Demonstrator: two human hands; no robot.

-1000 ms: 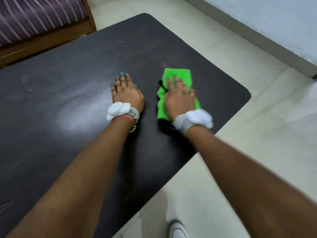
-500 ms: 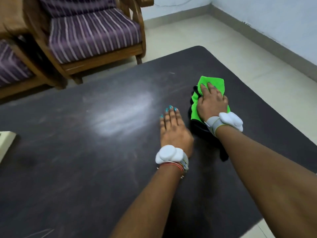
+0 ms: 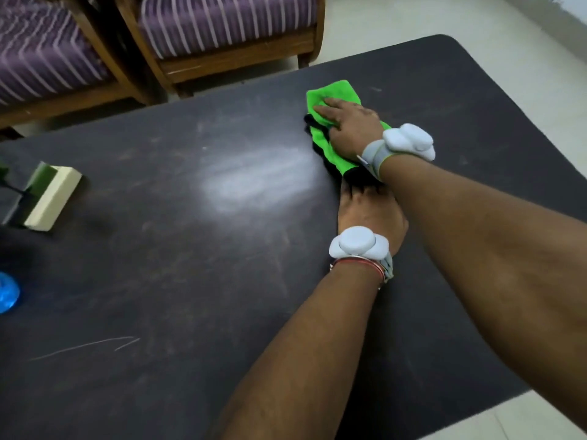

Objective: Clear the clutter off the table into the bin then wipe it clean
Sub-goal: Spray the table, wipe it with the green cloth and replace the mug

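Table (image 3: pixel 158 312): dark top with rounded corners, carrying a pale sheen at centre and fine scratches near the front edge. Chairs (image 3: pixel 222 23): two wooden frames with purple striped cushions, standing on the floor just beyond the far edge.

Right hand (image 3: pixel 352 128): palm down on the cloth (image 3: pixel 336 93), fingers straight and spread, pressing it flat; no curl round the fabric. Left hand (image 3: pixel 368 214): palm down on the bare top, just behind the cloth, fingers extended; the tips are hidden under the right wrist.

Cloth: bright green with a black underside, lying folded on the far right part of the table.

Sponge (image 3: pixel 50 198): cream and green block near the left edge, well apart from both hands.

Blue object (image 3: pixel 8 296): cut off by the left edge, blurred; type cannot be told.
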